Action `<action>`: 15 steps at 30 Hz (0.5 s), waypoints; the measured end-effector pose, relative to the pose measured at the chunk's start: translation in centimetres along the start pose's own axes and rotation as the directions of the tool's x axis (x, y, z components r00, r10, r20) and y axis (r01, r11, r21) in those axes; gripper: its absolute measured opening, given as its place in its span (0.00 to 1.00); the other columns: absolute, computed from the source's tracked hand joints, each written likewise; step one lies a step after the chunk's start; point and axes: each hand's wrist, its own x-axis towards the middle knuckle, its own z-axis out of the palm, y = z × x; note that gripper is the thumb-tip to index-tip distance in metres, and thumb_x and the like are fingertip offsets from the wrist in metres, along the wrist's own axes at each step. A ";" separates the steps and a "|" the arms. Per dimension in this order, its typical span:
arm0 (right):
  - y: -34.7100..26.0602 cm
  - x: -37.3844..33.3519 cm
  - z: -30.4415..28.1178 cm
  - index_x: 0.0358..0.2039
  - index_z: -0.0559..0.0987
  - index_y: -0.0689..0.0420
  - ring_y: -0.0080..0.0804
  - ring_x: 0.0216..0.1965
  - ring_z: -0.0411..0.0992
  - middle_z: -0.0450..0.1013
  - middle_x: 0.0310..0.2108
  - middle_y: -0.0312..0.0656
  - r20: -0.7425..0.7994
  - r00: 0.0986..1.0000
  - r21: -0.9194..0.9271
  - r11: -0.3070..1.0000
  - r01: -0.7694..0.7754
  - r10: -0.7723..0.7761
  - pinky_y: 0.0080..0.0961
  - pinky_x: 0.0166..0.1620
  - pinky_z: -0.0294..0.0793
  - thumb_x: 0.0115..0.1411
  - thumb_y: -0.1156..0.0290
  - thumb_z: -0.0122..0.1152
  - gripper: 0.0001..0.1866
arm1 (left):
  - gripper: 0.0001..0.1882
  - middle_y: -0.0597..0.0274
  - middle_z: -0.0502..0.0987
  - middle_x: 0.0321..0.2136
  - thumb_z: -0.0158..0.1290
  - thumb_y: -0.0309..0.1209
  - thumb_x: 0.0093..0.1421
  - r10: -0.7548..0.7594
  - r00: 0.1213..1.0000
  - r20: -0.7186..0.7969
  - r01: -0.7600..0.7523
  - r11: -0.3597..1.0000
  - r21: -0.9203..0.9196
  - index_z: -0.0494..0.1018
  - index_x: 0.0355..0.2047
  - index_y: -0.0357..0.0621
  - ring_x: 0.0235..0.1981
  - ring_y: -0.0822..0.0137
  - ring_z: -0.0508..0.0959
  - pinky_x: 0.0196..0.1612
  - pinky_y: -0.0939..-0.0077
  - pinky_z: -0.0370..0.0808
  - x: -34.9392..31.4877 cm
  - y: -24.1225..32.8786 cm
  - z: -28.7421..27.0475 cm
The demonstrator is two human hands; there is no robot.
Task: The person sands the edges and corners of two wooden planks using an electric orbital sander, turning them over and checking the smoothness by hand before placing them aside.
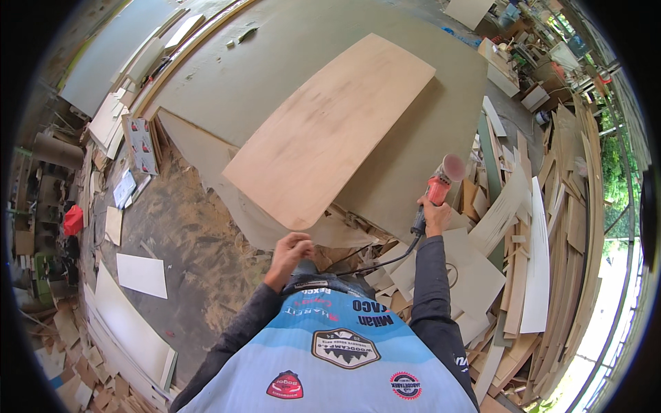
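Note:
In my right hand (436, 217) is a red and dark angle grinder (438, 187), gripped round its body. A round reddish-brown sanding disc (454, 167) on its head faces up, apart from any wood. From its rear a black cord (392, 260) curves back toward my waist. A pale wooden panel (337, 124) with rounded corners and darker smudges lies on the large grey-green tabletop (406, 199). My left hand (292, 258), its fingers curled in and nothing visible in them, hovers just in front of the panel's near end.
Offcuts and long boards (551, 255) pile up along the right side. Sawdust covers the floor (206, 241) at the left, where a white sheet (142, 275) lies. Wood strips (172, 51) rest at the table's far left. A red object (73, 220) stands at the left edge.

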 end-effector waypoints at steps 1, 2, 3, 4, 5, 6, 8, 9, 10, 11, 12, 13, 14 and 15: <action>0.1 0.2 0.2 0.34 0.80 0.72 0.57 0.47 0.74 0.77 0.40 0.63 -0.015 1.000 -0.038 0.999 0.018 -0.019 0.46 0.52 0.72 0.33 0.47 0.74 0.39 | 0.13 0.60 0.81 0.31 0.57 0.30 0.64 -0.003 0.995 -0.098 -0.002 0.999 -0.054 0.76 0.46 0.35 0.31 0.69 0.81 0.36 0.77 0.77 -0.6 -0.3 -1.6; 0.2 0.4 0.5 0.36 0.80 0.72 0.57 0.48 0.74 0.77 0.40 0.62 -0.031 0.999 -0.077 0.996 0.033 -0.036 0.46 0.54 0.71 0.34 0.46 0.74 0.40 | 0.13 0.60 0.81 0.30 0.57 0.30 0.64 -0.022 0.984 -0.174 0.010 0.998 -0.068 0.76 0.46 0.36 0.30 0.69 0.81 0.36 0.77 0.77 -1.2 -0.7 -3.2; 0.4 0.6 0.8 0.37 0.80 0.72 0.56 0.50 0.73 0.77 0.41 0.61 -0.045 0.998 -0.117 0.992 0.047 -0.053 0.46 0.55 0.71 0.35 0.44 0.73 0.41 | 0.13 0.60 0.81 0.30 0.57 0.31 0.64 -0.040 0.968 -0.249 0.020 0.996 -0.082 0.76 0.45 0.36 0.30 0.69 0.81 0.36 0.77 0.78 -1.8 -0.8 -4.6; 0.9 0.8 1.3 0.38 0.79 0.71 0.56 0.51 0.72 0.77 0.41 0.61 -0.069 0.995 -0.122 0.991 0.062 -0.071 0.45 0.56 0.70 0.35 0.44 0.73 0.41 | 0.12 0.60 0.81 0.30 0.57 0.31 0.65 -0.058 0.947 -0.317 0.028 0.995 -0.098 0.76 0.45 0.37 0.30 0.68 0.82 0.35 0.77 0.78 -2.3 -1.1 -5.6; 1.5 1.1 1.6 0.39 0.79 0.71 0.55 0.52 0.72 0.77 0.41 0.60 -0.076 0.994 -0.123 0.990 0.068 -0.078 0.45 0.56 0.70 0.36 0.44 0.73 0.41 | 0.12 0.60 0.81 0.30 0.56 0.31 0.65 -0.058 0.938 -0.341 0.016 0.992 -0.124 0.76 0.45 0.37 0.29 0.69 0.82 0.35 0.77 0.78 -2.6 -1.5 -6.4; 1.6 0.9 2.0 0.40 0.78 0.70 0.55 0.52 0.71 0.77 0.42 0.59 -0.075 0.993 -0.121 0.990 0.077 -0.086 0.44 0.57 0.69 0.37 0.43 0.73 0.41 | 0.12 0.60 0.81 0.31 0.55 0.31 0.65 -0.059 0.927 -0.372 0.005 0.989 -0.145 0.76 0.45 0.37 0.29 0.69 0.82 0.34 0.78 0.78 -2.9 -2.1 -7.5; 0.2 -0.7 1.6 0.42 0.77 0.69 0.55 0.54 0.71 0.76 0.43 0.59 -0.036 0.996 -0.110 0.990 0.083 -0.088 0.44 0.58 0.68 0.39 0.43 0.72 0.41 | 0.12 0.61 0.81 0.31 0.55 0.32 0.66 -0.059 0.908 -0.414 -0.016 0.984 -0.176 0.76 0.45 0.39 0.29 0.69 0.82 0.33 0.77 0.78 -3.9 -2.9 -9.6; -0.4 -1.2 1.0 0.43 0.77 0.69 0.55 0.54 0.70 0.76 0.44 0.58 -0.033 0.995 -0.110 0.990 0.086 -0.090 0.44 0.59 0.68 0.39 0.43 0.72 0.41 | 0.12 0.61 0.81 0.31 0.55 0.33 0.66 -0.062 0.906 -0.418 -0.014 0.984 -0.176 0.76 0.45 0.39 0.29 0.69 0.82 0.34 0.77 0.78 -4.0 -2.7 -9.6; -0.6 -1.6 0.8 0.44 0.76 0.69 0.55 0.54 0.70 0.75 0.45 0.58 -0.043 0.995 -0.114 0.989 0.090 -0.095 0.44 0.59 0.68 0.40 0.44 0.72 0.41 | 0.12 0.61 0.81 0.31 0.55 0.33 0.66 -0.064 0.905 -0.420 -0.011 0.985 -0.175 0.75 0.45 0.39 0.29 0.69 0.82 0.34 0.77 0.78 -4.1 -2.4 -9.8; -0.6 -1.8 0.7 0.44 0.75 0.68 0.55 0.54 0.70 0.75 0.46 0.58 -0.054 0.994 -0.120 0.989 0.091 -0.098 0.44 0.60 0.67 0.41 0.44 0.72 0.41 | 0.13 0.61 0.81 0.31 0.56 0.34 0.66 -0.067 0.904 -0.421 -0.007 0.985 -0.173 0.75 0.46 0.39 0.29 0.68 0.82 0.34 0.76 0.78 -4.0 -2.1 -9.9; -0.3 -1.9 0.6 0.46 0.74 0.68 0.55 0.54 0.70 0.74 0.46 0.58 -0.075 0.990 -0.136 0.985 0.105 -0.116 0.44 0.59 0.67 0.41 0.44 0.72 0.42 | 0.13 0.61 0.81 0.31 0.56 0.34 0.66 -0.068 0.906 -0.418 -0.013 0.982 -0.187 0.75 0.45 0.39 0.29 0.68 0.82 0.34 0.76 0.78 -3.6 -1.7 -9.9; 0.2 -2.0 1.0 0.47 0.73 0.68 0.55 0.54 0.70 0.74 0.47 0.59 -0.097 0.986 -0.153 0.981 0.119 -0.135 0.44 0.59 0.67 0.41 0.44 0.72 0.43 | 0.13 0.61 0.81 0.31 0.56 0.35 0.66 -0.068 0.908 -0.413 -0.019 0.979 -0.203 0.75 0.45 0.39 0.29 0.68 0.82 0.34 0.76 0.78 -3.0 -1.4 -9.9; 0.8 -1.9 1.1 0.48 0.72 0.68 0.55 0.54 0.70 0.73 0.48 0.59 -0.120 0.981 -0.171 0.977 0.130 -0.152 0.44 0.59 0.67 0.41 0.44 0.72 0.44 | 0.13 0.61 0.81 0.31 0.56 0.36 0.66 -0.068 0.911 -0.407 -0.025 0.975 -0.219 0.75 0.44 0.39 0.30 0.68 0.82 0.34 0.76 0.78 -2.4 -1.0 -9.9; 0.7 -2.5 1.1 0.49 0.71 0.68 0.55 0.54 0.70 0.73 0.48 0.59 -0.123 0.981 -0.176 0.976 0.127 -0.150 0.44 0.59 0.68 0.41 0.45 0.72 0.44 | 0.15 0.60 0.81 0.32 0.56 0.37 0.66 -0.056 0.917 -0.396 -0.047 0.968 -0.245 0.75 0.45 0.39 0.31 0.67 0.82 0.35 0.75 0.78 -1.9 -0.9 -10.2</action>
